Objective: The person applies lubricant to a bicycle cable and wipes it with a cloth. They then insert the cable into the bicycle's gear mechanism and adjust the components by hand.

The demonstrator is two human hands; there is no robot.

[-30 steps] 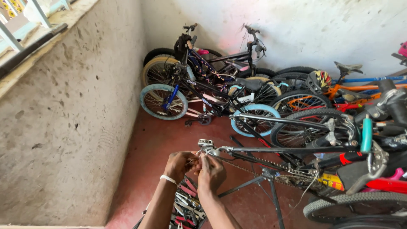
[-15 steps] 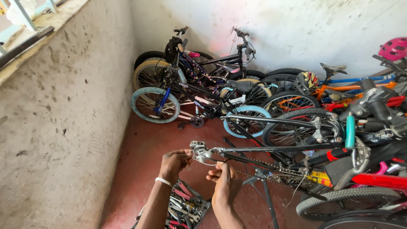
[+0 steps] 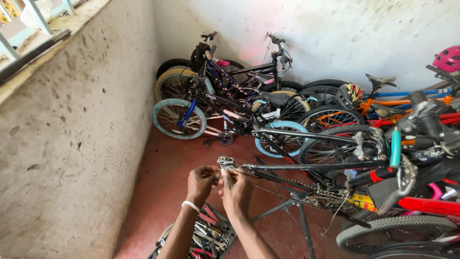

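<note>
A black bicycle frame hangs level on a repair stand, its chain running below the tube. The frame's rear end carries a small silver metal fitting. My left hand, with a white wristband, pinches at this fitting from the left. My right hand closes its fingers on the same end from just beneath and to the right. The two hands touch each other there. What sits between the fingertips is too small to make out.
An open tool tray with several hand tools lies on the red floor under my arms. Several bicycles lean against the back wall. More bikes and a tyre crowd the right. A pink helmet sits far right. A rough concrete wall closes the left.
My right hand has risen from below the frame and joined my left hand at the frame's rear end. The left hand stayed at the fitting.
</note>
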